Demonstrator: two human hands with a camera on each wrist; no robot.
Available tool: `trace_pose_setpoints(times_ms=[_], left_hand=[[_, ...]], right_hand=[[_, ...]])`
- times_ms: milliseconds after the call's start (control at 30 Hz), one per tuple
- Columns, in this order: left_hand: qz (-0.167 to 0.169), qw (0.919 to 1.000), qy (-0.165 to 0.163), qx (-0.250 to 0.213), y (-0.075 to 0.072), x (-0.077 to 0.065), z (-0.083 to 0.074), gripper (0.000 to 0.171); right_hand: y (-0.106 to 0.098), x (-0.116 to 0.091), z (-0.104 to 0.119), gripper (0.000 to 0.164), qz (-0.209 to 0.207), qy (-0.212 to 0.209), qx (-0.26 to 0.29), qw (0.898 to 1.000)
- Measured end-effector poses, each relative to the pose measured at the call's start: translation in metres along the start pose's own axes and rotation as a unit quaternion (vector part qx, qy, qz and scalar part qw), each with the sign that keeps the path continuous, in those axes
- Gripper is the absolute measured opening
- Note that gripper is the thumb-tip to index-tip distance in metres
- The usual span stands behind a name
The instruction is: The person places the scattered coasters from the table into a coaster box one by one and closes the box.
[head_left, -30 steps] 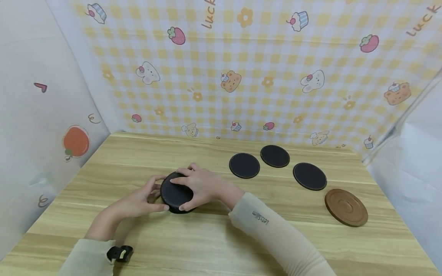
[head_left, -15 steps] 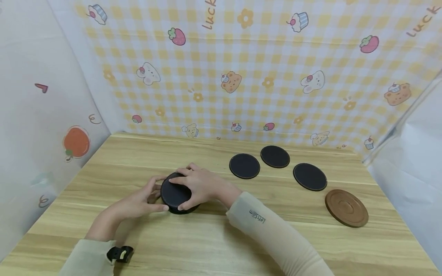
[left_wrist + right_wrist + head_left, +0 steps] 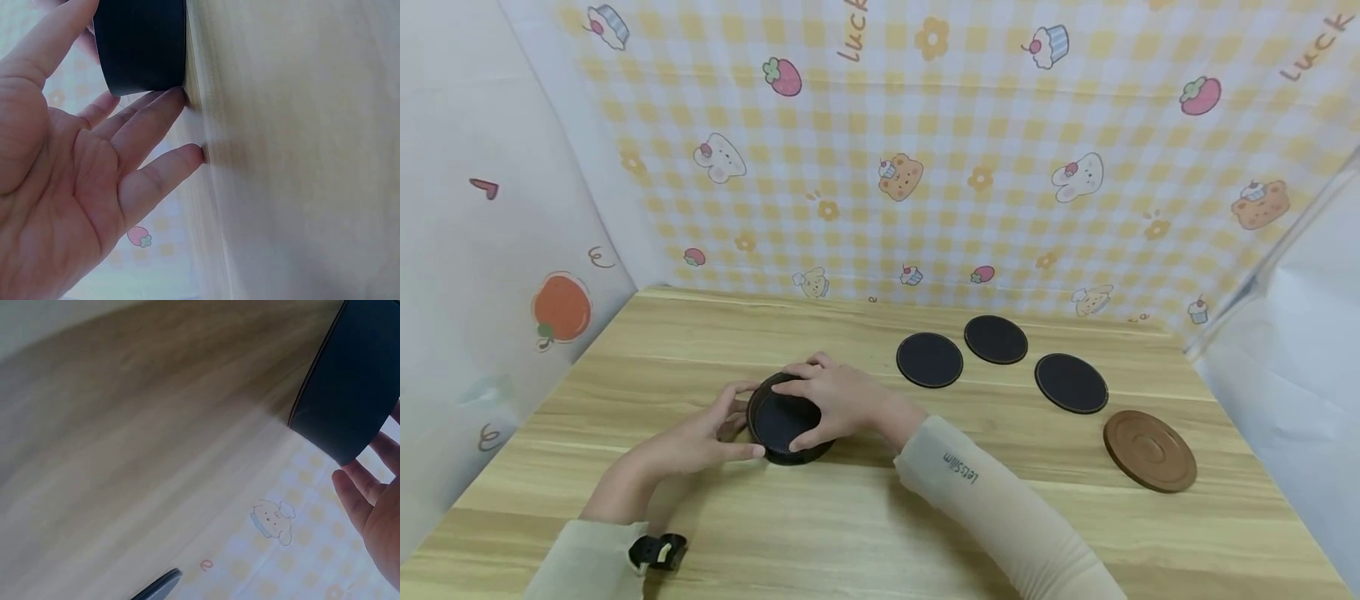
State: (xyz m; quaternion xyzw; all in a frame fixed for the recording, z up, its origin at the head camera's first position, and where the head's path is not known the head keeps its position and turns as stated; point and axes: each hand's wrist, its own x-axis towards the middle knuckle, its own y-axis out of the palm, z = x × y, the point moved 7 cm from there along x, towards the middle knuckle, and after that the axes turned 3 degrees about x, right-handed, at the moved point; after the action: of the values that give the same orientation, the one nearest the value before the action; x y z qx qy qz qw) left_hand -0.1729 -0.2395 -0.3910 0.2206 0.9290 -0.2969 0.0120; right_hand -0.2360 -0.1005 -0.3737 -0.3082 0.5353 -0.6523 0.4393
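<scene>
A round black coaster holder (image 3: 781,450) sits on the table, its raised rim showing around a dark coaster (image 3: 778,421) lying inside. My left hand (image 3: 696,437) grips the holder's left side, thumb in front and fingers behind. In the left wrist view, fingers of the left hand (image 3: 94,169) touch the black wall (image 3: 144,47) of the holder. Spread over the top is my right hand (image 3: 842,400), thumb at the front rim, index finger over the opening, other fingers at the back. The right wrist view shows fingers of the right hand (image 3: 369,494) against the holder's side (image 3: 350,381).
Flat black coasters lie to the right: one nearest the holder (image 3: 929,360), a farther one (image 3: 996,339) and a third (image 3: 1071,383). A round brown wooden disc (image 3: 1150,451) lies beyond them. A checked cloth (image 3: 955,233) hangs behind the wooden table (image 3: 820,533).
The dark coaster that lay across the holder's top, under the right hand, has sunk inside the rim. Both hands stay almost where they were.
</scene>
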Motion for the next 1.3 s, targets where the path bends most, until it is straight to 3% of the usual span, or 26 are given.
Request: trace_pose_setpoints(times_ms=[200, 567, 767, 1300], left_hand=[[-0.007, 1.0, -0.006, 0.002, 0.0, 0.0, 0.002, 0.084], [-0.01, 0.9999, -0.006, -0.003, -0.001, 0.0, 0.001, 0.086], [-0.008, 0.9998, -0.013, -0.007, 0.0, -0.001, 0.002, 0.086], [0.001, 0.9996, 0.018, -0.02, 0.002, 0.0, 0.003, 0.083]], right_hand=[[-0.001, -0.009, -0.013, 0.08, -0.002, 0.006, 0.032, 0.999], [-0.007, -0.04, -0.054, 0.079, -0.016, 0.066, 0.09, 0.994], [-0.013, -0.055, -0.078, 0.078, -0.027, 0.096, 0.088, 0.991], [-0.015, -0.083, -0.128, 0.077, -0.036, 0.147, 0.078, 0.985]])
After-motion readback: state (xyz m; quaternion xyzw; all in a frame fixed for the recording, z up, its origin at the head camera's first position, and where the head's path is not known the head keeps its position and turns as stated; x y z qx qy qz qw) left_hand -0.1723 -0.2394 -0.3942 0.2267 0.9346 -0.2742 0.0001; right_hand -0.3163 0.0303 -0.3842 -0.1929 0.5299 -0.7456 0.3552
